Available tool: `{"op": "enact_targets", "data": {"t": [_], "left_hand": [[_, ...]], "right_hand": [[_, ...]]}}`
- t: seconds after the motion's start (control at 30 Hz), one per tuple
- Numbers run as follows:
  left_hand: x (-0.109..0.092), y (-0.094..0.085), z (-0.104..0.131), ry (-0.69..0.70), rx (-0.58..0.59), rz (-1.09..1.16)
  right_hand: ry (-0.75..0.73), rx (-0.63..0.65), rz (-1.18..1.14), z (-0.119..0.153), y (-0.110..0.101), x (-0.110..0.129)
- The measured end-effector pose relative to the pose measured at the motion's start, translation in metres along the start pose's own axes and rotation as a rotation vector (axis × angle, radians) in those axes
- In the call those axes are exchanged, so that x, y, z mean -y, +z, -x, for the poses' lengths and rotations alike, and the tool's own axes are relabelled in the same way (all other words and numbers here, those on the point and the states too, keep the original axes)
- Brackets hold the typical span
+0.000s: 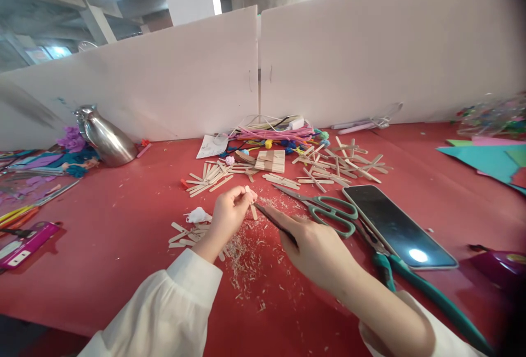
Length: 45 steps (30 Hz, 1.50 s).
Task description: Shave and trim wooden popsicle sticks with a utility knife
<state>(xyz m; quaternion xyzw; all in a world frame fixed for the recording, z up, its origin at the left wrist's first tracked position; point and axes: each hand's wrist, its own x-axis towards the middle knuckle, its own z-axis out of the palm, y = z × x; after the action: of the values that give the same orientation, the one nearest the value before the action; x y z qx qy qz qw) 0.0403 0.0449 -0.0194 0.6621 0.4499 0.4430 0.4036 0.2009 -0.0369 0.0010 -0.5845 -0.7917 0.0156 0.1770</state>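
My left hand (230,209) is closed on a short wooden craft stick (253,213), whose lower end shows below the fingertips. In my right hand (316,247) is a slim dark tool (272,217), perhaps a file or a knife, with the forefinger stretched along it. The tip of this tool reaches the stick beside my left fingertips; whether they touch I cannot tell. Under both hands lie wood shavings (242,261) scattered on the red table (135,269). More craft sticks (176,236) lie beside my left wrist, near a white crumpled piece (198,215).
Green-handled scissors (335,211), green-handled pliers (394,266) and a phone (398,225) lie to the right. Behind are loose sticks (341,162), a stick bundle (270,160) and pink pipe cleaners (271,133). A metal jug (109,137) stands back left; a power strip (28,244) lies left.
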Motion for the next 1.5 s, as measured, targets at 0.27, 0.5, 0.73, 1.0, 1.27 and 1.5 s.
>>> {"op": "enact_targets", "data": {"t": [0.27, 0.5, 0.73, 1.0, 1.27, 1.5], "left_hand": [[-0.003, 0.0, 0.001, 0.001, -0.037, -0.025], [-0.002, 0.001, 0.002, 0.006, -0.029, -0.063], [-0.003, 0.003, 0.004, 0.023, -0.024, -0.088], [-0.008, 0.005, 0.003, 0.027, -0.018, -0.215], [-0.003, -0.001, -0.001, 0.042, 0.109, -0.187], [-0.001, 0.003, 0.0, 0.014, 0.278, 0.008]], "right_hand": [[0.036, 0.007, -0.148, 0.0, -0.001, 0.001], [0.112, 0.084, -0.267, -0.001, -0.001, 0.006], [0.146, 0.139, -0.249, 0.0, 0.004, 0.013], [0.077, 0.169, 0.247, 0.004, 0.005, 0.024], [0.084, 0.093, 0.207, 0.002, 0.002, 0.013], [0.177, 0.001, -0.127, -0.001, 0.0, 0.0]]}}
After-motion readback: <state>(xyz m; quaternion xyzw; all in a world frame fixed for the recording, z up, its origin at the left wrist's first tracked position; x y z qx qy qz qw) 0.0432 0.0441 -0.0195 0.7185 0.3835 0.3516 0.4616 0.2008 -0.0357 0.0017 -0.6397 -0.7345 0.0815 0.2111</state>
